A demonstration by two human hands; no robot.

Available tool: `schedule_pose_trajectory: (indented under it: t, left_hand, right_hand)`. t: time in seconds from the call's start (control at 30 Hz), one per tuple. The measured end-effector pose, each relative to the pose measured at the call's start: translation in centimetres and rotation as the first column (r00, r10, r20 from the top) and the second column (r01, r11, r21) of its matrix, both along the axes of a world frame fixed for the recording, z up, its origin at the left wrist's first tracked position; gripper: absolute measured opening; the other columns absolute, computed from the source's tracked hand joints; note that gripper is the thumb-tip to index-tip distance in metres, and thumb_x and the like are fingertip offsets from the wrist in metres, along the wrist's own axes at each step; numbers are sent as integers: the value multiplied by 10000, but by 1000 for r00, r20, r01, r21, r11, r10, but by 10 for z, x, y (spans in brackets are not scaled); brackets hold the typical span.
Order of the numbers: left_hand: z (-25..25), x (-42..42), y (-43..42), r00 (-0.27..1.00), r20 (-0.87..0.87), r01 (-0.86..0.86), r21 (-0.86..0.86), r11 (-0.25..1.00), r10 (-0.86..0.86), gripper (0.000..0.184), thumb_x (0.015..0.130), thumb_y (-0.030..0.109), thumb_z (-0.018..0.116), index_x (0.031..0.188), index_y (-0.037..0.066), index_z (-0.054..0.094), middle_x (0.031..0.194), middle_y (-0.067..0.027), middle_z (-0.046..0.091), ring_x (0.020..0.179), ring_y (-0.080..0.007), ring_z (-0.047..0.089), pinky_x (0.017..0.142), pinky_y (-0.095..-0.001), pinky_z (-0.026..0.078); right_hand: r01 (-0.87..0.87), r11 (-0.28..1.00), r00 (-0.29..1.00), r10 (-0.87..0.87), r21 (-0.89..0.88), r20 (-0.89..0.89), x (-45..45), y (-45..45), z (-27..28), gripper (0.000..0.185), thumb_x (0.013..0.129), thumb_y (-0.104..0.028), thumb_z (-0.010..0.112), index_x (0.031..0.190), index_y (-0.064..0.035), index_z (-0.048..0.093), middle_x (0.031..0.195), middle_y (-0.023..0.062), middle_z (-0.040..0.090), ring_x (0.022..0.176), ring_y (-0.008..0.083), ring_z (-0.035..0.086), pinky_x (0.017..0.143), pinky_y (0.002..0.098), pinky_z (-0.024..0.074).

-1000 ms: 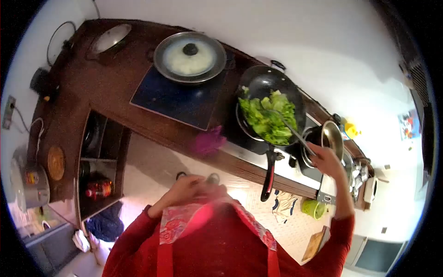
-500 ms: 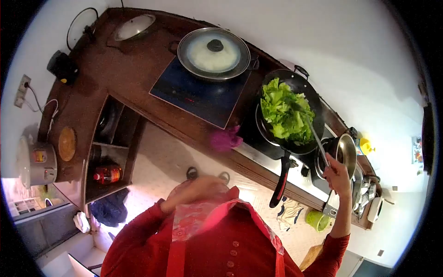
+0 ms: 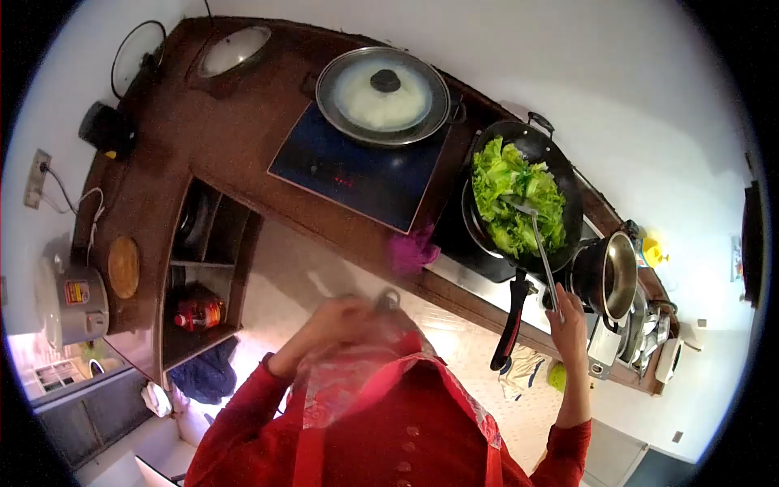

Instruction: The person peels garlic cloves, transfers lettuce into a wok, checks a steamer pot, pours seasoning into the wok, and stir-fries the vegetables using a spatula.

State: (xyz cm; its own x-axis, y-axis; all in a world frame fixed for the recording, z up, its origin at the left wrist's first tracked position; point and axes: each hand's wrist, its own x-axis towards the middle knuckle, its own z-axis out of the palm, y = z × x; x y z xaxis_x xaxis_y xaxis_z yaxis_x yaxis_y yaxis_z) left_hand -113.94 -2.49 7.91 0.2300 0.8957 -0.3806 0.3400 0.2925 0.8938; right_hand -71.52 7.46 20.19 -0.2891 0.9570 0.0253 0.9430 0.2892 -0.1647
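My right hand [image 3: 569, 326] grips the handle of a metal spatula [image 3: 542, 247]. The spatula's blade rests on green leafy vegetables [image 3: 510, 183] heaped in a black wok [image 3: 572, 174]. The wok's black handle [image 3: 510, 321] points toward me, with no hand on it. My left hand [image 3: 345, 318] is in front of my waist by the floral apron [image 3: 337, 385], smeared by motion, so its fingers cannot be made out.
A lidded pan [image 3: 381, 101] stands on an induction cooktop [image 3: 349, 174] left of the wok. Close to my right hand is a steel pot [image 3: 621, 280]. A purple cloth [image 3: 412, 250] hangs at the counter edge. A rice cooker [image 3: 77, 304] stands far left.
The spatula's blade now shows on top of the greens, where it was mostly buried before. My right hand has shifted slightly down and left. My left hand has moved a little, blurred throughout.
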Motion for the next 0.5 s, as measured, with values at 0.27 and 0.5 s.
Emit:
schedule_pose_trajectory:
  t: [0.27,0.5]
  left_hand:
    - [52,-89,160,903,-162,-250,556,793,398,107,820,85,647,911,31,665,834,-31,659,738,-98,603,656,-243,480]
    - [84,-107,356,880,-410,192,766,613,238,221,747,143,665,943,45,636,835,-132,597,748,-286,599,672,-356,482]
  right_hand:
    - [-10,995,935,45,100,-353,-56,-26,20,249,771,81,594,1015,37,619,893,172,625,721,229,622,599,283,488]
    - [33,999,927,-31,-2,-375,-95,-36,-5,243,762,76,600,999,26,624,859,154,620,683,253,611,572,304,476]
